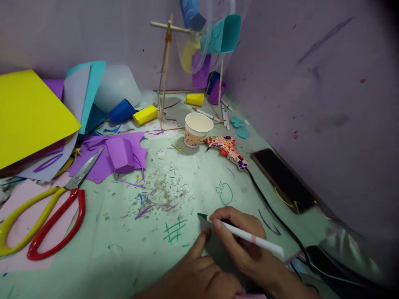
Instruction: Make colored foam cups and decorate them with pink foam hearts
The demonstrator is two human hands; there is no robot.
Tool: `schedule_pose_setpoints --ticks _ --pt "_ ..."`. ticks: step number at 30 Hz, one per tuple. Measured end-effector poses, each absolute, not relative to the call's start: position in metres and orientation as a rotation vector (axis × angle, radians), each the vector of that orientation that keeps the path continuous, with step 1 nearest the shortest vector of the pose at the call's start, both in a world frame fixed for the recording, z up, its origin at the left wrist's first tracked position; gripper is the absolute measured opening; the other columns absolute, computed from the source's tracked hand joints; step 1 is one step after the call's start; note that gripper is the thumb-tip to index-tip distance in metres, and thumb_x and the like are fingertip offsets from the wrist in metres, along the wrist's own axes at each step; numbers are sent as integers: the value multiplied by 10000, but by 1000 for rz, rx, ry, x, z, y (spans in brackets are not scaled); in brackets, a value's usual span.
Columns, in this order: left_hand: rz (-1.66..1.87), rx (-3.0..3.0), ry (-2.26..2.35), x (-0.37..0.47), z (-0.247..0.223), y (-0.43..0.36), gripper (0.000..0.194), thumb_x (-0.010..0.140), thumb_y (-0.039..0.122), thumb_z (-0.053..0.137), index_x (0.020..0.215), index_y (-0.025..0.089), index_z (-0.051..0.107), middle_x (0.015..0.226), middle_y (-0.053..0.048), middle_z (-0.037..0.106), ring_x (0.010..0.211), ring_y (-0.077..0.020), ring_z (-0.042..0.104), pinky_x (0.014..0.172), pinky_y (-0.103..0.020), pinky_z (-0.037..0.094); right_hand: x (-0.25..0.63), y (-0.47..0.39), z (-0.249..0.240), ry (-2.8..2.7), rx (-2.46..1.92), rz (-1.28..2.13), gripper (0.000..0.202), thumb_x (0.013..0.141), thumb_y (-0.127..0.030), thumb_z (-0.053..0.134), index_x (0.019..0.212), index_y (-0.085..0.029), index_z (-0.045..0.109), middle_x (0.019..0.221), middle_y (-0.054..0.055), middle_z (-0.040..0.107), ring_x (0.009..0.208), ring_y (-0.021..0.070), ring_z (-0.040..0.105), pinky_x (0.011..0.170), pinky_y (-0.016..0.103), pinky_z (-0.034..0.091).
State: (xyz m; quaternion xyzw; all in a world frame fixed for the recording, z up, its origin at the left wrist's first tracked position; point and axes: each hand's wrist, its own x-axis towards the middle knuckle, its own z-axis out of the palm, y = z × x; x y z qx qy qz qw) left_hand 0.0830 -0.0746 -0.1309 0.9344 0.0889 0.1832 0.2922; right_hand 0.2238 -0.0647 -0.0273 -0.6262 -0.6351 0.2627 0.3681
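My right hand [246,236] grips a white marker [249,236] with a dark green tip, pinched between thumb and fingers. The tip points left, close to the pale green tabletop [102,232]. My left hand [199,274] rests below it, its index finger stretched toward the marker tip and its other fingers curled under. What the curled fingers hold, if anything, is hidden; a sliver of pink [251,296] shows beside them. Green crossed lines [175,229] are drawn left of the tip, and a green rounded outline [225,193] lies above my right hand.
Scissors [73,182] lie open on pink paper at left, near purple scraps and a yellow sheet [34,116]. A paper cup [197,131], a flowered glue gun [229,151] with its black cord, and a phone [283,178] lie ahead. Behind stands a stick frame [165,70] with coloured paper cups.
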Motion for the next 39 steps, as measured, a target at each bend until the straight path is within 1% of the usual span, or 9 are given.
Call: schedule_pose_setpoints --ticks 3,7,10,13,15,20,28,34,39 --pt "522 2502 248 82 -124 -73 254 924 337 359 868 234 585 651 59 625 738 -151 639 1075 -487 294 224 -66 -29 -1654 -1596 671 129 856 -195 492 811 -187 613 684 -2 665 593 120 625 571 223 482" --pt "543 2533 286 76 -104 -66 218 909 323 415 798 218 571 548 72 583 561 -112 569 1089 -506 243 229 -69 -31 -1579 -1699 569 120 860 -218 501 808 -198 607 658 -13 654 566 119 611 536 214 473" --pt "623 2553 306 70 -89 -60 259 924 257 361 756 212 553 488 80 533 462 -87 491 1094 -465 246 234 -71 -32 -1535 -1775 534 124 865 -247 509 805 -208 611 640 -20 646 539 117 590 499 208 458" --pt "598 2526 327 69 -88 -60 237 919 246 360 792 213 557 530 69 557 502 -95 517 1099 -452 243 234 -71 -30 -1520 -1789 553 141 867 -265 507 797 -207 616 625 -19 640 523 117 578 473 205 449" --pt "532 2503 310 72 -97 -62 199 906 308 403 833 223 567 575 61 589 558 -116 555 1099 -479 238 231 -70 -27 -1537 -1754 610 150 863 -257 503 786 -203 620 611 -17 636 521 118 583 475 204 458" --pt "465 2490 244 81 -120 -69 219 881 392 439 904 239 595 627 42 632 650 -161 607 1084 -520 246 223 -70 -25 -1638 -1610 717 144 847 -205 500 779 -195 626 673 -7 672 596 123 630 566 219 495" --pt "605 2554 325 68 -85 -60 269 917 238 351 746 209 557 497 70 547 466 -95 492 1095 -456 250 235 -70 -26 -1546 -1794 563 156 862 -265 505 773 -203 617 591 -25 617 496 117 565 469 216 443" --pt "492 2493 263 75 -103 -65 219 890 357 434 887 217 602 669 19 659 682 -165 620 1087 -519 244 225 -62 -25 -1606 -1659 606 128 856 -222 506 815 -193 624 673 -10 668 585 119 625 549 217 481" --pt "494 2452 309 76 -113 -72 235 877 382 452 936 220 612 752 -5 690 769 -192 642 1095 -520 238 222 -61 -27 -1657 -1629 590 129 851 -195 505 815 -188 629 675 -6 673 579 118 625 552 221 481"
